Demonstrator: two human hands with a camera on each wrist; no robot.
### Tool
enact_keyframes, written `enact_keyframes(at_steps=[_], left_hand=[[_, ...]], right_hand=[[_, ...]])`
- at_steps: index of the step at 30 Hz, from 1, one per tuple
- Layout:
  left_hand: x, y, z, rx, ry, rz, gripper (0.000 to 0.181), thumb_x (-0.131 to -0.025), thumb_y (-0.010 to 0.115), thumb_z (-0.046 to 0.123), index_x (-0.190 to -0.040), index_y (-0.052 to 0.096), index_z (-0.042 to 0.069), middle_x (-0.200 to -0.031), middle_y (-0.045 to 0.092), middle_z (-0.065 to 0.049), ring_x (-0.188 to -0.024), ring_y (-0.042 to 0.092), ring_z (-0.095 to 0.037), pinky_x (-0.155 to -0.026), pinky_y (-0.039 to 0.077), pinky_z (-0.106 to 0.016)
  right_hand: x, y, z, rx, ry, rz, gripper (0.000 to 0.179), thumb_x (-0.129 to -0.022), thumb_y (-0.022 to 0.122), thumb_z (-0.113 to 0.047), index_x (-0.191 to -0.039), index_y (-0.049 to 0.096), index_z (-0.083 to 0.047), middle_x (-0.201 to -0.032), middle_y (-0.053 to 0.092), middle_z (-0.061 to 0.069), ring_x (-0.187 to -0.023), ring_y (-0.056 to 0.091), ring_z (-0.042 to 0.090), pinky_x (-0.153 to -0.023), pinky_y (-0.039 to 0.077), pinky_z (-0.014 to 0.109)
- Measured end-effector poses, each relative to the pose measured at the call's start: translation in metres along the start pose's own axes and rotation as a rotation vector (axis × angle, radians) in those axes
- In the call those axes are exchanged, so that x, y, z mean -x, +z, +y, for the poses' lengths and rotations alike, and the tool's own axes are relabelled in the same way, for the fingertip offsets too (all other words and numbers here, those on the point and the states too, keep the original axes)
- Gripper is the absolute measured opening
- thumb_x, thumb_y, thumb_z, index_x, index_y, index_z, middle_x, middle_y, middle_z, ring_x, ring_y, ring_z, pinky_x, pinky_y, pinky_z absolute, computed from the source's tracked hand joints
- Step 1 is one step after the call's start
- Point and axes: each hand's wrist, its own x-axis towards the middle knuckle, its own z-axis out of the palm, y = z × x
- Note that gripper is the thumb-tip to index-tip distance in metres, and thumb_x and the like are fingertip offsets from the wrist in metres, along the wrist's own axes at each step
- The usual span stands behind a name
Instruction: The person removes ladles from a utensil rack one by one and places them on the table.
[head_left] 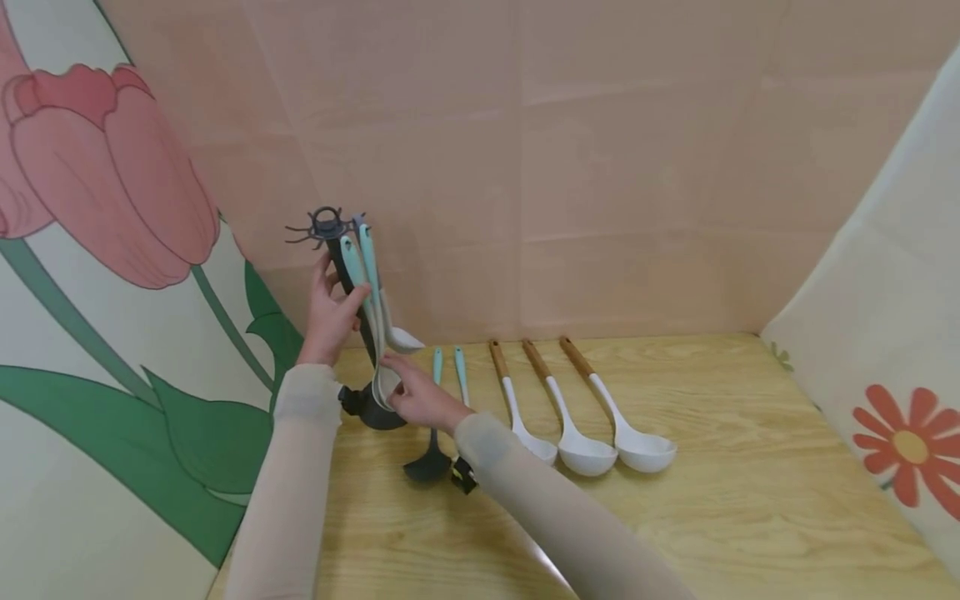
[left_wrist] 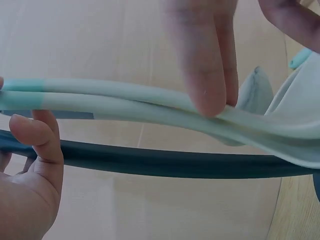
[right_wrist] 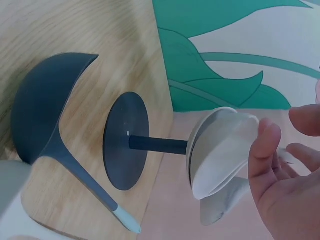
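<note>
A dark utensil stand (head_left: 327,221) with hooks around its top holds pale ladles with turquoise handles (head_left: 351,260). My left hand (head_left: 330,312) grips high on the stand, its thumb against these handles and its other fingers partly hidden by the dark pole (left_wrist: 170,161). My right hand (head_left: 423,396) is lower down, beside the ladle bowls (right_wrist: 225,150). In the left wrist view, its straight fingers (left_wrist: 206,85) touch the pale ladle shafts (left_wrist: 145,100). The right wrist view shows the thumb apart from the bowls. Another pale bowl (head_left: 405,338) hangs behind.
A dark ladle with a turquoise handle (head_left: 429,463) lies right of the stand's round base (right_wrist: 126,142). Beside it, another turquoise handle (head_left: 461,367) is partly hidden by my right arm. Several white ladles with wooden handles (head_left: 588,457) lie farther right on the wooden table (head_left: 750,433).
</note>
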Motion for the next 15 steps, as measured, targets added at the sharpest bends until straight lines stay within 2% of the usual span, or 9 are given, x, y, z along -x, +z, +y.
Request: enact_keyframes(at_steps=[5,10,15], left_hand=[[-0.001,0.0,0.0,0.007,-0.009,0.002,0.084,-0.095,0.067,0.021,-0.157,0.015,0.042,-0.151,0.039,-0.008,-0.081,0.061,-0.021,-0.052,0.043,-0.021],[0.0,0.001,0.002,0.006,-0.015,-0.011,0.085,-0.095,0.067,0.019,-0.158,0.014,0.042,-0.152,0.039,-0.008,-0.069,0.058,-0.017,-0.051,0.043,-0.021],[0.002,0.0,0.004,-0.006,-0.027,-0.013,0.085,-0.095,0.065,0.018,-0.159,0.011,0.038,-0.153,0.037,-0.011,-0.066,0.054,-0.01,-0.052,0.044,-0.021]], right_hand=[[0.002,-0.004,-0.001,0.04,-0.029,0.027,0.064,-0.093,0.056,0.001,-0.153,0.034,-0.003,-0.156,0.031,0.013,-0.092,0.057,0.013,-0.073,0.053,0.022],[0.007,-0.008,0.001,0.072,-0.056,0.011,0.065,-0.092,0.055,0.004,-0.153,0.033,0.001,-0.157,0.028,0.013,-0.089,0.056,0.012,-0.074,0.052,0.021],[0.01,-0.012,0.003,0.091,-0.072,0.002,0.065,-0.091,0.055,0.005,-0.152,0.033,0.002,-0.156,0.029,0.014,-0.09,0.055,0.011,-0.077,0.051,0.021]])
